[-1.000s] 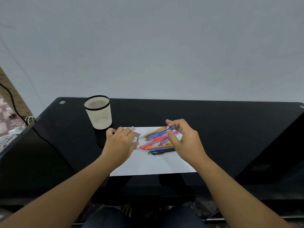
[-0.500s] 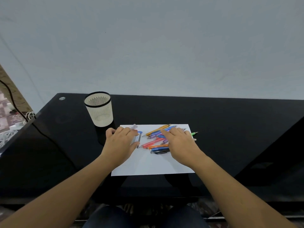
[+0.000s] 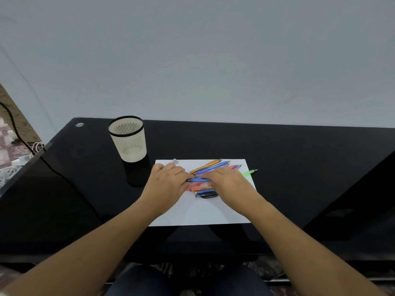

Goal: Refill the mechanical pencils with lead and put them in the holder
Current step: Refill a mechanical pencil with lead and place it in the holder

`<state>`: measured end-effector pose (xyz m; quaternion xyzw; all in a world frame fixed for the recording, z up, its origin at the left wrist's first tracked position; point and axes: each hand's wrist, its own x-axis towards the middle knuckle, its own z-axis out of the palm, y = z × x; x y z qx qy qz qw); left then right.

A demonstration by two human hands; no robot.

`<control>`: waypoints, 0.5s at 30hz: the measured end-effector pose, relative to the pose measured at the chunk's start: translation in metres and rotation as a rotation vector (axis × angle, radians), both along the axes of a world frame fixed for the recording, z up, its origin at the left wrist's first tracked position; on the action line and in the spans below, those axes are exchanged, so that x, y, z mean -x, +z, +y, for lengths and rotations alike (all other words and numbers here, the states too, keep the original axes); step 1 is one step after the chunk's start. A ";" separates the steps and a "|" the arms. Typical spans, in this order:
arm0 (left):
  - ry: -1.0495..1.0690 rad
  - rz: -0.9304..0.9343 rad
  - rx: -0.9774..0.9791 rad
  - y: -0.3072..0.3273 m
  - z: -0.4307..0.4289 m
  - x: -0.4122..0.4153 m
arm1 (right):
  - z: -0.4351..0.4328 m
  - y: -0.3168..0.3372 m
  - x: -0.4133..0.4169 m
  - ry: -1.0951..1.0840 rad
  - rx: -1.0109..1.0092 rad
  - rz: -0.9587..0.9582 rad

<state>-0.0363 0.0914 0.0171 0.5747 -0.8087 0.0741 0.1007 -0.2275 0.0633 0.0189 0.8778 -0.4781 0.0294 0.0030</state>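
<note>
Hands drawn closer than half a second ago, right hand (image 3: 229, 182) pinching blue pencil (image 3: 197, 180) above other pencils (image 3: 210, 166) on paper (image 3: 203, 212), left hand (image 3: 168, 183) curled at its tip (grip unclear), holder (image 3: 129, 144) upright just beyond paper's left corner.

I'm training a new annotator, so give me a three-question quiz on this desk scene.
1. True or false: the holder stands on the white paper.
2. Which pencil spans the gap between the left hand and the right hand? A blue, B green, C black.
3. Fill in: the green pencil pokes past the white paper's ____ edge.
Key: 1 false; it stands on the black table. 2 A, the blue pencil. 3 right.
</note>
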 end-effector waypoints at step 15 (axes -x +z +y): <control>0.053 -0.065 -0.108 0.010 0.004 -0.002 | 0.011 0.012 0.007 -0.165 -0.152 -0.263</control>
